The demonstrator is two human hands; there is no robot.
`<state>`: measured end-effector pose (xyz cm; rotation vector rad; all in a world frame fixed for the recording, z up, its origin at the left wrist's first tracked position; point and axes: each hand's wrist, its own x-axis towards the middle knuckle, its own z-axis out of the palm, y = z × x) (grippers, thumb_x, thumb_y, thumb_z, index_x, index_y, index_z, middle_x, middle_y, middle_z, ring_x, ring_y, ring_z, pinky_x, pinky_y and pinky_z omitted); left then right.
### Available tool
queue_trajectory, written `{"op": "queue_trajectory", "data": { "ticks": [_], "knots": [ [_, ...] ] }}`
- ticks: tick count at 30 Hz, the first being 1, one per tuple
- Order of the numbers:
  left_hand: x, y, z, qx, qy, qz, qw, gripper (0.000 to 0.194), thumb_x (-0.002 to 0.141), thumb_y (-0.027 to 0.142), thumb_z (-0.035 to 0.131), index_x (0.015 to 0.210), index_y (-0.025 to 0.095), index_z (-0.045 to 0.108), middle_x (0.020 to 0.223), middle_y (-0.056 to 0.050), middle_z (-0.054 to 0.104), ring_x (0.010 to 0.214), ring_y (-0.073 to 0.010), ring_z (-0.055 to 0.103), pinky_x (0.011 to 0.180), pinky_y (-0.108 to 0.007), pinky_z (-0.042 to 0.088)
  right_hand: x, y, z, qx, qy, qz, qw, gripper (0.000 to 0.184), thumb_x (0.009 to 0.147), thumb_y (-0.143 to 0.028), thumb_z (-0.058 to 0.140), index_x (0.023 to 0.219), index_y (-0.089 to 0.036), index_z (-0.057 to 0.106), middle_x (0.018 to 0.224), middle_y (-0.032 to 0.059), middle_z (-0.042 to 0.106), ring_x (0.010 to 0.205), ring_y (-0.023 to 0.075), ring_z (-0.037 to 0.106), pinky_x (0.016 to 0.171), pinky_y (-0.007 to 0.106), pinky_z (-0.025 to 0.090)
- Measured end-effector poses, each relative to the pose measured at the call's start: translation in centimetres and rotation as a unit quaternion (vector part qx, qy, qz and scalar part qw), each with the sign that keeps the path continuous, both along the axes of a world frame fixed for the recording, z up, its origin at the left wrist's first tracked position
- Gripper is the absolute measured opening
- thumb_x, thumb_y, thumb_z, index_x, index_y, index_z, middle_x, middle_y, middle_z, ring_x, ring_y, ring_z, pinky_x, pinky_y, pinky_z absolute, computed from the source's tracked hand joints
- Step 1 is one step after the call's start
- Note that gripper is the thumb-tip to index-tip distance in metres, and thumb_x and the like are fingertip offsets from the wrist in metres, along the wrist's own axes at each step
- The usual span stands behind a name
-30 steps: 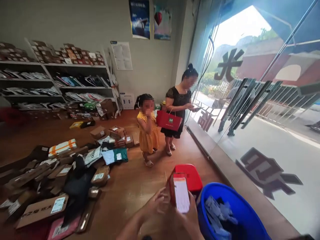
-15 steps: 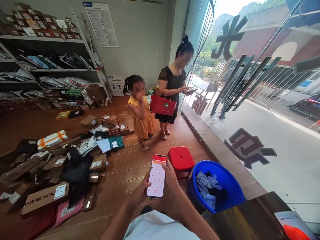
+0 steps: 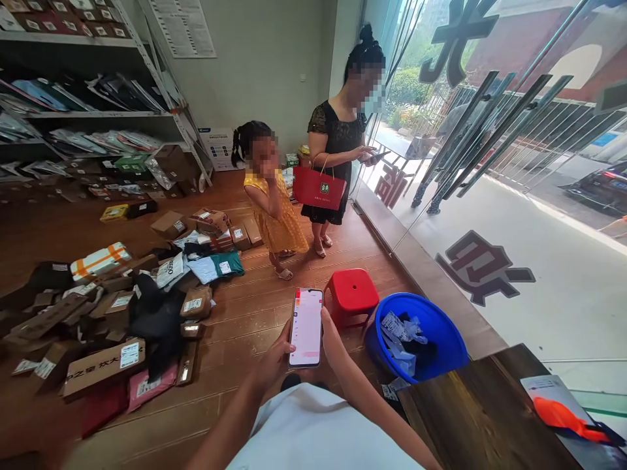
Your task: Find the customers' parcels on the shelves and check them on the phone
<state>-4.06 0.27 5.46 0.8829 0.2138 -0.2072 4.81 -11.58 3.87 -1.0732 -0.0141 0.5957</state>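
Observation:
A lit smartphone [image 3: 307, 326] is held upright in front of my body, its screen facing me with a mostly white page and a reddish edge. My left hand [image 3: 279, 346] wraps the phone's left side, the thumb lying along its lower edge. On the right side, my right hand [image 3: 333, 336] grips the phone too, its thumb at the upper right edge. The fingers behind the phone are hidden. Just beyond my right hand stands a red plastic stool [image 3: 353, 292].
A blue tub [image 3: 453, 346] with torn packaging stands beside a dark wooden table [image 3: 470, 411]. Parcels [image 3: 105, 369] are heaped on the floor at left, before loaded shelves [image 3: 102, 114]. Two people stand ahead; one carries a red paper bag [image 3: 318, 189]. Glass doors [image 3: 490, 196] line the right.
The phone's screen has changed from a page of icons to a mostly blank page. My right thumb has moved off the screen to its edge. The view has tilted downward.

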Motion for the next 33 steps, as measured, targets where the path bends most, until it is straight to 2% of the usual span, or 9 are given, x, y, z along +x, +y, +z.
{"op": "queue_trajectory", "data": {
  "ticks": [3, 6, 10, 15, 20, 24, 27, 30, 33],
  "knots": [
    [0.0, 0.1, -0.1, 0.010, 0.010, 0.011, 1.000, 0.100, 0.065, 0.017, 0.056, 0.157, 0.034, 0.018, 0.134, -0.014, 0.058, 0.090, -0.0320, 0.067, 0.060, -0.041, 0.060, -1.4, -0.5, -0.9, 0.009, 0.016, 0.006, 1.000, 0.060, 0.077, -0.076, 0.058, 0.105, -0.024, 0.066, 0.106, 0.0074, 0.074, 0.092, 0.0259, 0.069, 0.081, 0.040, 0.055],
    [-0.2, 0.2, -0.8, 0.013, 0.023, 0.005, 1.000, 0.108, 0.061, 0.012, 0.055, 0.157, 0.036, 0.013, 0.137, -0.013, 0.056, 0.092, -0.0317, 0.067, 0.061, -0.042, 0.061, -2.2, -0.9, -1.3, 0.030, -0.002, 0.012, 0.999, 0.063, 0.078, -0.076, 0.056, 0.116, -0.025, 0.061, 0.111, 0.0075, 0.072, 0.094, 0.0265, 0.068, 0.079, 0.042, 0.056],
    [-0.5, 0.2, -1.4, 0.017, 0.034, -0.007, 0.999, 0.110, 0.062, 0.007, 0.057, 0.157, 0.038, 0.011, 0.144, -0.012, 0.050, 0.103, -0.0336, 0.064, 0.067, -0.045, 0.062, -2.2, -1.1, -0.8, 0.027, -0.017, 0.008, 0.999, 0.058, 0.080, -0.074, 0.056, 0.114, -0.027, 0.060, 0.111, 0.0066, 0.071, 0.099, 0.0267, 0.067, 0.077, 0.041, 0.056],
    [-0.7, 0.0, -0.9, 0.044, 0.041, -0.006, 0.998, 0.106, 0.065, 0.006, 0.058, 0.156, 0.038, 0.015, 0.146, -0.012, 0.048, 0.109, -0.0348, 0.061, 0.067, -0.043, 0.063, -2.3, -1.2, -0.4, 0.022, -0.031, 0.004, 0.999, 0.059, 0.080, -0.073, 0.055, 0.116, -0.027, 0.057, 0.117, 0.0067, 0.069, 0.107, 0.0275, 0.064, 0.081, 0.041, 0.056],
    [-0.5, 0.2, -1.0, -0.003, 0.039, -0.015, 0.999, 0.103, 0.064, 0.011, 0.056, 0.156, 0.036, 0.017, 0.144, -0.013, 0.049, 0.106, -0.0355, 0.062, 0.068, -0.049, 0.063, -2.4, -1.5, -0.5, 0.024, -0.036, 0.014, 0.999, 0.055, 0.081, -0.070, 0.056, 0.116, -0.028, 0.057, 0.116, 0.0071, 0.069, 0.106, 0.0275, 0.064, 0.086, 0.044, 0.055],
    [-0.4, 0.3, -1.6, -0.020, 0.023, -0.008, 0.999, 0.097, 0.068, 0.014, 0.055, 0.156, 0.035, 0.019, 0.144, -0.014, 0.049, 0.106, -0.0366, 0.062, 0.064, -0.050, 0.063, -2.3, -2.2, 0.1, 0.032, -0.061, 0.037, 0.997, 0.048, 0.084, -0.058, 0.058, 0.120, -0.027, 0.057, 0.118, 0.0073, 0.069, 0.114, 0.0263, 0.061, 0.092, 0.043, 0.052],
    [-0.4, 0.3, -1.6, -0.011, 0.032, 0.002, 0.999, 0.093, 0.071, 0.015, 0.056, 0.155, 0.033, 0.023, 0.140, -0.014, 0.052, 0.104, -0.0363, 0.063, 0.063, -0.049, 0.063, -2.2, -2.8, 0.4, 0.018, -0.073, 0.048, 0.996, 0.048, 0.078, -0.044, 0.064, 0.123, -0.027, 0.057, 0.121, 0.0057, 0.068, 0.115, 0.0257, 0.060, 0.095, 0.042, 0.051],
    [-0.4, 0.2, -1.4, -0.009, 0.031, 0.006, 0.999, 0.091, 0.072, 0.016, 0.056, 0.155, 0.035, 0.022, 0.140, -0.014, 0.053, 0.101, -0.0352, 0.064, 0.062, -0.048, 0.063, -2.3, -3.2, 0.3, -0.001, -0.096, 0.057, 0.994, 0.053, 0.074, -0.030, 0.064, 0.126, -0.027, 0.056, 0.125, 0.0044, 0.066, 0.117, 0.0252, 0.059, 0.097, 0.041, 0.049],
    [-0.3, 0.2, -0.8, -0.006, 0.030, 0.010, 0.999, 0.093, 0.073, 0.016, 0.057, 0.156, 0.035, 0.021, 0.144, -0.013, 0.051, 0.102, -0.0356, 0.064, 0.063, -0.045, 0.061, -2.5, -3.2, 0.2, -0.019, -0.119, 0.067, 0.990, 0.054, 0.075, -0.026, 0.066, 0.127, -0.027, 0.053, 0.123, 0.0046, 0.067, 0.115, 0.0247, 0.060, 0.097, 0.041, 0.049]
  ]
}}
